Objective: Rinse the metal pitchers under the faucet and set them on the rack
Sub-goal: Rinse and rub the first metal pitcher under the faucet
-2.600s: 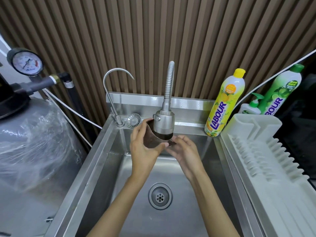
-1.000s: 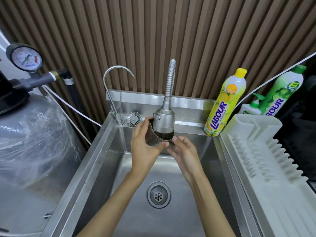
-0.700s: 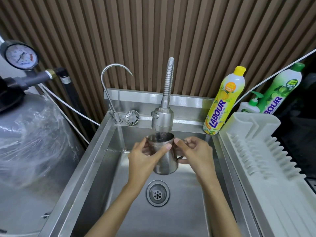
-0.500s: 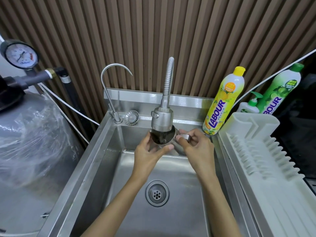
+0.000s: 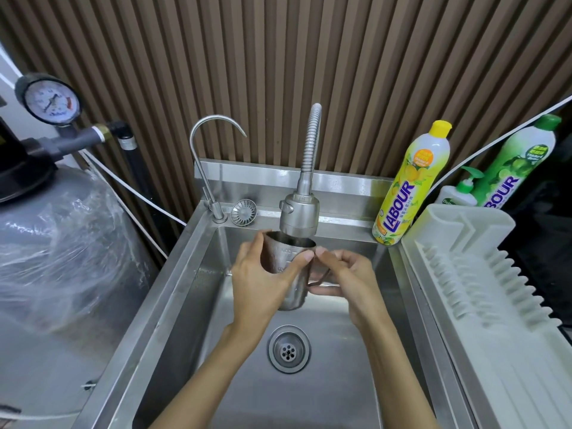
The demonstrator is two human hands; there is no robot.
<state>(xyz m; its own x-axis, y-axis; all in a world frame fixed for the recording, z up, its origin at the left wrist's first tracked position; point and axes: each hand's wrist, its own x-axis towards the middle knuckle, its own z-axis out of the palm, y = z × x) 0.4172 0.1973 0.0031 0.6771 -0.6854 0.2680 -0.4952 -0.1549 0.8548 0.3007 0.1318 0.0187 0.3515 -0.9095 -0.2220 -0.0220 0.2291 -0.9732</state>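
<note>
Stainless-steel pitcher (image 5: 289, 270) held roughly upright over the sink (image 5: 185, 274), mouth directly beneath the faucet head (image 5: 299, 216) and almost touching it, base well above the drain (image 5: 288, 351). Left hand (image 5: 260, 283) wrapped round the pitcher's left wall: fingers curled over the far side up to the rim, thumb laid across the near face, forearm entering from the near edge. Right hand (image 5: 346, 280) at the pitcher's right side: fingers curled about the handle, thumb tip at the rim just beside the left thumb, forearm entering from the near right. Both grips closed firmly on the pitcher. Flow of water from the faucet head: cannot tell.

Against the frame half a second earlier: pitcher no longer tipped with its mouth toward the camera but set upright, slightly lower, with more of its body exposed below the faucet head; right hand lower on the handle; left hand in much the same wrap.

White rack (image 5: 464, 274) right of the sink, well apart from the pitcher; yellow detergent bottle (image 5: 408, 187) at the sink's far right corner.
</note>
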